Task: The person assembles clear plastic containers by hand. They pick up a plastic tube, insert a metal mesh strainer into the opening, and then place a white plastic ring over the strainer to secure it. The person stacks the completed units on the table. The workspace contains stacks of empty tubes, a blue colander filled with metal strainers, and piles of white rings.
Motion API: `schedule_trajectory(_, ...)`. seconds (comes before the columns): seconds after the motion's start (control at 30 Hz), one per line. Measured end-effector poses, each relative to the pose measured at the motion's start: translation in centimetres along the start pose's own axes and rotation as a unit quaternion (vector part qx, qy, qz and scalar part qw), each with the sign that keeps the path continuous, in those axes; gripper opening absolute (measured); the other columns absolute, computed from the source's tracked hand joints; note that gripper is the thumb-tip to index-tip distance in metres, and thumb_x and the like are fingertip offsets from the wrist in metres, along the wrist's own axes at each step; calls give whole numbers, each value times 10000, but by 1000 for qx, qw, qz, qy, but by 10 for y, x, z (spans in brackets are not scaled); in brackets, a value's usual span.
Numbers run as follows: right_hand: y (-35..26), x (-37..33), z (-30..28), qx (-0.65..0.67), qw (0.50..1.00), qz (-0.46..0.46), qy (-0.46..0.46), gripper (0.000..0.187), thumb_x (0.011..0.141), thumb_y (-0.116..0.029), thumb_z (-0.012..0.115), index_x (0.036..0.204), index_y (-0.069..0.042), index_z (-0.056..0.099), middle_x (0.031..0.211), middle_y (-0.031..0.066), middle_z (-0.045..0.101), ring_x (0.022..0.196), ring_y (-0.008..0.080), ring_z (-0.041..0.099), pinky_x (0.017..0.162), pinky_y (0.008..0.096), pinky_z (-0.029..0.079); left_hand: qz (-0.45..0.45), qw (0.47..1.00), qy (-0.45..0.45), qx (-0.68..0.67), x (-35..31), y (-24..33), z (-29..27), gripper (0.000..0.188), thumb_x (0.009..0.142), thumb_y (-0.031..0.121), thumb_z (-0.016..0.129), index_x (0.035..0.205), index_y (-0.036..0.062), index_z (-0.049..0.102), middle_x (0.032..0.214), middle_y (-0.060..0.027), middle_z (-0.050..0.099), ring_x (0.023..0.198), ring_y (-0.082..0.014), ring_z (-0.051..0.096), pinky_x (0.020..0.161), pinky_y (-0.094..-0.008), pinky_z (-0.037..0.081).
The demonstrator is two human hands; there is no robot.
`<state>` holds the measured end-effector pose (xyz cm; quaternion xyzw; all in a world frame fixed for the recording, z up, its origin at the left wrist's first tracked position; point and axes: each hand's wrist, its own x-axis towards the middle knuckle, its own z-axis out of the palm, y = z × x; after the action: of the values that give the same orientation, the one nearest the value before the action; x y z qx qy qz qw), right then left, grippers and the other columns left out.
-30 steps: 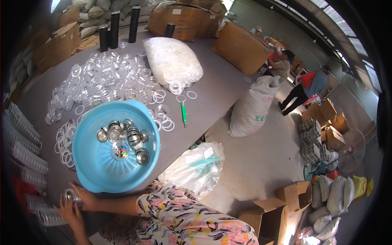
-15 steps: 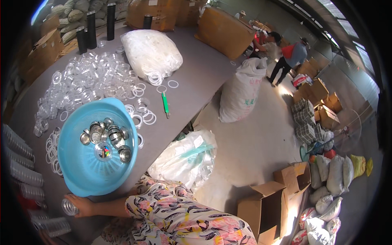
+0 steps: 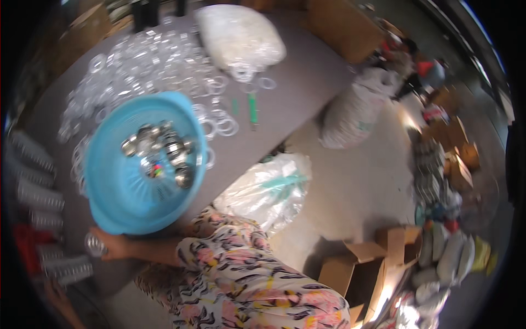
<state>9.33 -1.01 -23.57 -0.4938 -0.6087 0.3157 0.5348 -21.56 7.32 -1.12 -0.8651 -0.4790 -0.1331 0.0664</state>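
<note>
My right hand (image 3: 114, 245) is closed around a clear round plastic lid (image 3: 95, 245) at the table's edge, just below a light-blue plastic basket (image 3: 104, 205). Several silvery round lids (image 3: 174, 147) lie inside the basket, with a clear disc bearing a coloured mark (image 3: 153, 168) among them. My left hand (image 3: 57, 296) shows only in part at the lower left, dim and blurred, below a stack of clear plastic lids (image 3: 68, 270); its fingers cannot be made out.
Clear round plastic pieces (image 3: 139, 63) are heaped behind the basket, beside a full plastic bag (image 3: 241, 38). White rings (image 3: 226, 126) and a green-handled tool (image 3: 253, 109) lie right of it. A white sack (image 3: 356, 112) and open cartons (image 3: 350, 274) stand on the floor.
The whole view has shifted, so the table and basket sit higher and farther right in the picture, blurred. My right hand still holds the clear lid; more of my left forearm shows.
</note>
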Motion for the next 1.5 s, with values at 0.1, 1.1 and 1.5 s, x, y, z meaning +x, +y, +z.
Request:
schedule_trajectory(0.1,-15,-8,-17,-9,996,-79,29,931,671,-284,768,1392,9,257,1347,219,389,1250,364,385,1062,421,285,-147,987,-45,49,-4,83,-13,274,918,162,543,1109,-30,588,1153,-197,563,1130,-333,490,990,-403,356)
schedule_trajectory(1.1,-44,-38,-63,-128,978,-155,45,526,910,-271,463,1339,17,361,1389,188,374,1301,310,358,1067,429,281,622,771,-137,16,121,485,97,186,741,123,633,924,93,631,957,-11,598,975,-207,547,811,-358,384)
schedule_trajectory(1.5,-73,-31,-81,-55,993,-97,47,581,732,-82,634,1255,48,415,1201,243,486,1131,408,455,976,459,358,-3,943,124,-308,21,244,62,88,780,67,625,853,20,636,820,-76,583,841,-226,542,770,-346,398)
